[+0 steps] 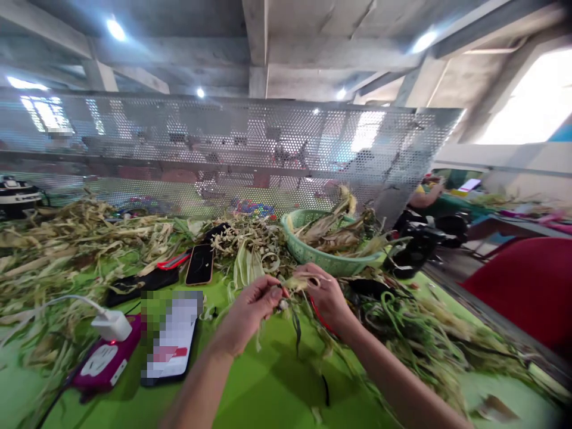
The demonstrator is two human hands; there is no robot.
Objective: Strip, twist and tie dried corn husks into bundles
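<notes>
a hand could slip through over the bare green tabletop between the person's forearms, though the left hand and right hand nearly close the far end. to the left, i see the lit phone and purple power block in the way. ahead, dried husks and the green basket crowd up before a perforated metal screen; on the right, tangled strands cover the surface.
</notes>
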